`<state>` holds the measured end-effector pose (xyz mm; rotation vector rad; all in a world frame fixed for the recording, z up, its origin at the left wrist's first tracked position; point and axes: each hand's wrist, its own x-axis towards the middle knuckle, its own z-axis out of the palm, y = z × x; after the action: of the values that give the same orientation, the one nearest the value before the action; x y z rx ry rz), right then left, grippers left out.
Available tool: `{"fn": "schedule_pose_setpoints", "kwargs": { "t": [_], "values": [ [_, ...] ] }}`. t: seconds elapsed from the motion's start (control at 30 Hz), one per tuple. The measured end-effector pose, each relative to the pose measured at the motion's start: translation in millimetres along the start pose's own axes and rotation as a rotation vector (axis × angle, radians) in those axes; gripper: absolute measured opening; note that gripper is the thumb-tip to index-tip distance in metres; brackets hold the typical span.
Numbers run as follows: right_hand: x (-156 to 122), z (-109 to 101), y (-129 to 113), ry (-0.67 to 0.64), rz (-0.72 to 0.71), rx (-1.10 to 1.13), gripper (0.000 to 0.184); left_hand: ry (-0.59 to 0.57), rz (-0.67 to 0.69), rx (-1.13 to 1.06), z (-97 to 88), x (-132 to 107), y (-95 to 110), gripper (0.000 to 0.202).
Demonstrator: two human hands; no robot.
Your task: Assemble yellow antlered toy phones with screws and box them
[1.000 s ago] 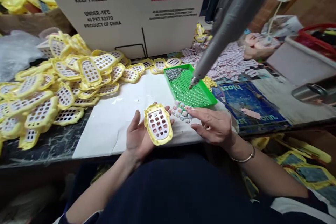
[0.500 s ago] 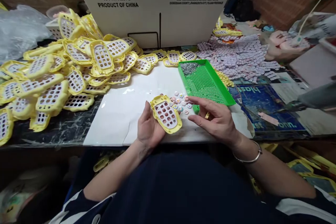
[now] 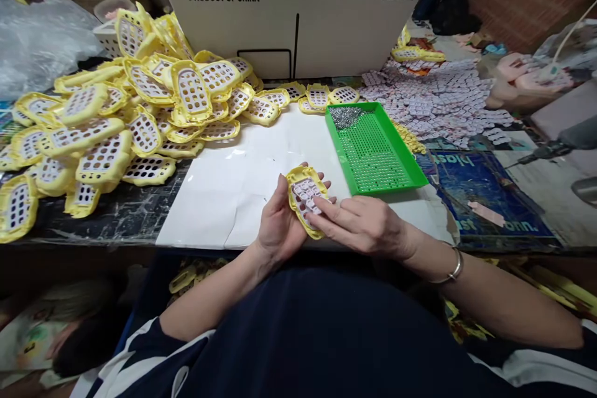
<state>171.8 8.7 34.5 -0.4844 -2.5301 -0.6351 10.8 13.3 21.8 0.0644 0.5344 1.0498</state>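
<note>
My left hand (image 3: 278, 227) holds a yellow plastic toy shell (image 3: 293, 200) palm-up, with the thumb along its left edge and fingertips showing past the right side. A pale keypad piece with small buttons (image 3: 306, 189) lies over the shell's hole-filled inner face. From the right, my right hand (image 3: 368, 227) reaches in, its thumb and fingers closed at the keypad's lower right edge. These fingertips hide part of the keypad and the shell's lower holes.
A green tray (image 3: 415, 179) holding small metal screws (image 3: 344, 117) stands behind my right hand. Yellow shells (image 3: 105, 158) are heaped at the left. Pale keypad pieces (image 3: 433, 96) pile up at the back right, near a power driver (image 3: 559, 144). A large carton (image 3: 275, 25) blocks the back.
My right hand has moved left and brought the keypad piece from beside the shell onto its inner face. The whole view has shifted slightly.
</note>
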Motion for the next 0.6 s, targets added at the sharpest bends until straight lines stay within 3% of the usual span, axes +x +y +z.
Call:
{"fn": "schedule_pose_setpoints", "kwargs": {
  "t": [0.2,0.4,0.47,0.6],
  "values": [
    [5,5,-2,-0.054,0.006,0.029,0.028,0.004,-0.023,-0.026,-1.5,2,-2,0.047],
    [5,3,-1,-0.065,0.069,0.213,0.032,0.067,-0.089,-0.057,-3.4,2,0,0.049],
    [8,-1,0,-0.065,0.241,0.395,0.034,0.066,-0.071,-0.068,-2.8,2,1,0.051],
    [13,-8,5,-0.189,0.811,0.888,0.034,0.053,-0.003,-0.083,-1.4,3,2,0.052]
  ]
}}
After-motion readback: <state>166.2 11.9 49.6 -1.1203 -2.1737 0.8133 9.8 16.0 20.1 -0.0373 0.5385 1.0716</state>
